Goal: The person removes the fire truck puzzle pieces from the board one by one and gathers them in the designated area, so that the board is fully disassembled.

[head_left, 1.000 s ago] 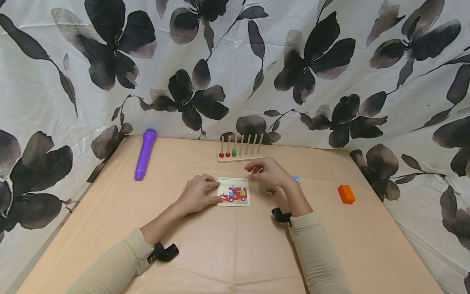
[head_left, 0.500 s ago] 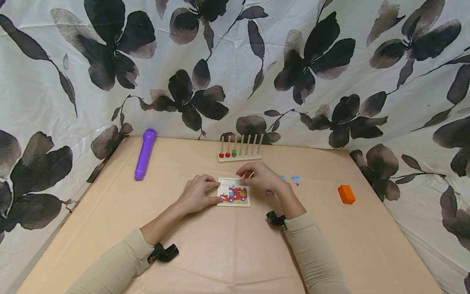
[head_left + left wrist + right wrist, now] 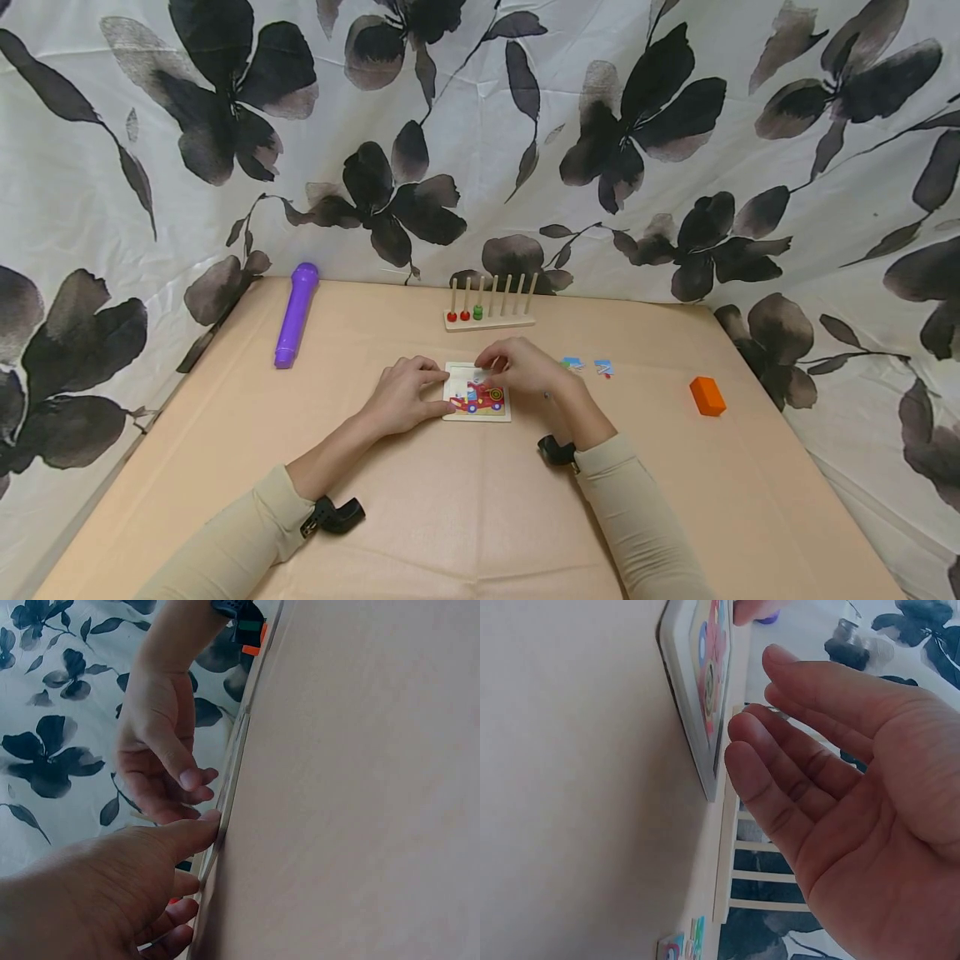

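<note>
A wooden puzzle board (image 3: 480,412) with a red vehicle picture lies at the table's centre. My left hand (image 3: 401,396) holds its left edge, thumb low and fingertips higher; the left wrist view shows that thumb and the fingers (image 3: 180,883) against the thin rim. Over the board's upper right part hovers my right hand (image 3: 525,367), its fingers loosely curved. In the right wrist view the right hand (image 3: 832,772) shows nothing between thumb and fingers, beside the board (image 3: 697,712). Blue-topped puzzle pieces (image 3: 604,367) lie to the right; one small piece is mostly hidden under the right wrist.
Behind the board stands a wooden peg rack (image 3: 491,322) with red and green beads. A purple tube (image 3: 297,317) lies at the back left, and an orange block (image 3: 707,396) is at the right. A floral cloth (image 3: 480,150) hangs behind the table.
My right hand has moved left and slightly down, from beside the board to over its upper right part, uncovering the blue-topped pieces. My left hand has stayed still.
</note>
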Tool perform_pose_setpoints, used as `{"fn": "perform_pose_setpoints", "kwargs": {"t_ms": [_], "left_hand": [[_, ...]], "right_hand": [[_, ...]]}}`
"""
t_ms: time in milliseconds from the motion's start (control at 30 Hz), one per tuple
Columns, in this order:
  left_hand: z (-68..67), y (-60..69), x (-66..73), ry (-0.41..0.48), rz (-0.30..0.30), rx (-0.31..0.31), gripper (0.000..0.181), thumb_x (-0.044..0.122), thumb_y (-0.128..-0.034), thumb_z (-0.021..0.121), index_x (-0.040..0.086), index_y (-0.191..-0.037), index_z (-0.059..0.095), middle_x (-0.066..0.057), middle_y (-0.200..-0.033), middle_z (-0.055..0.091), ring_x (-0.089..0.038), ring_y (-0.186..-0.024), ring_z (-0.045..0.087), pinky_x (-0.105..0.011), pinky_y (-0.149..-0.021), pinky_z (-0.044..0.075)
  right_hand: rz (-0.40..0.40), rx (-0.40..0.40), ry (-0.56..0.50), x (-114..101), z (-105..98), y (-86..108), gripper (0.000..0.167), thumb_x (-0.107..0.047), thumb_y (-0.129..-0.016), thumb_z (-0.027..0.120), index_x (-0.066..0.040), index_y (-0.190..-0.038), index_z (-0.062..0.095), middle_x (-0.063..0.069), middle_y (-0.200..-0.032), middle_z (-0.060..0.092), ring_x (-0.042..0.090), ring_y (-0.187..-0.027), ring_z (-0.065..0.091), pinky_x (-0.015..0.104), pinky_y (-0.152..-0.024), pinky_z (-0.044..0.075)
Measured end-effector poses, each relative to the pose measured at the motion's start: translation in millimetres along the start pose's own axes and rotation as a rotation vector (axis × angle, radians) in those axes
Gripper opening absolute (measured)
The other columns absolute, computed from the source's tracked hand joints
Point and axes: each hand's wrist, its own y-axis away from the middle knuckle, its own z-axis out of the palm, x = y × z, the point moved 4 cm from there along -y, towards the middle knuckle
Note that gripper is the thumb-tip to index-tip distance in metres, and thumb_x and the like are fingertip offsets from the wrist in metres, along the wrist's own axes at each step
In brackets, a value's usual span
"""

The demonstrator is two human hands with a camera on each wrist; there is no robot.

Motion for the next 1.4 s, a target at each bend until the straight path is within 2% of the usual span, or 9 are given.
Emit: {"fn": "perform_pose_setpoints", "kwargs": {"t_ms": [233, 700, 933, 1400], "left_hand": [[-0.7, 0.5, -0.5, 0.002, 0.009, 0.007, 0.057, 0.046, -0.0839, 0.085, 0.012, -0.129, 0.075, -0.004, -0.126, 0.064, -0.028, -0.115, 0.053, -0.051, -0.096, 0.038], [0.8, -0.6, -1.9, -0.003, 0.005, 0.007, 0.058, 0.048, -0.0846, 0.084, 0.013, -0.13, 0.074, -0.004, -0.127, 0.064, -0.028, -0.117, 0.053, -0.051, -0.097, 0.038], [-1.1, 0.6, 1.2, -0.007, 0.014, 0.016, 0.057, 0.048, -0.084, 0.085, 0.013, -0.128, 0.075, -0.004, -0.126, 0.065, -0.028, -0.116, 0.054, -0.051, -0.095, 0.039], [0.5, -0.1, -1.2, -0.007, 0.017, 0.018, 0.058, 0.047, -0.084, 0.085, 0.012, -0.129, 0.075, -0.004, -0.126, 0.065, -0.028, -0.117, 0.054, -0.051, -0.095, 0.038]], "right_hand": [[-0.01, -0.033, -0.013, 0, 8, -1.8, 0.03, -0.012, -0.09, 0.081, -0.006, -0.119, 0.076, 0.007, -0.115, 0.075, 0.016, -0.093, 0.066, 0.03, -0.085, 0.056], [-0.005, -0.061, 0.05, -5, 13, -3.8, 0.027, -0.011, -0.091, 0.081, -0.007, -0.117, 0.078, 0.005, -0.109, 0.073, 0.014, -0.089, 0.063, 0.025, -0.08, 0.053], [-0.027, -0.081, 0.107, -5, 16, -5.8, 0.023, -0.011, -0.09, 0.081, -0.009, -0.113, 0.079, 0.002, -0.109, 0.07, 0.013, -0.089, 0.063, 0.024, -0.081, 0.053], [-0.027, -0.114, 0.105, -7, 19, -5.5, 0.024, -0.007, -0.092, 0.079, -0.009, -0.116, 0.079, 0.003, -0.11, 0.066, 0.017, -0.089, 0.061, 0.024, -0.079, 0.052]]}}
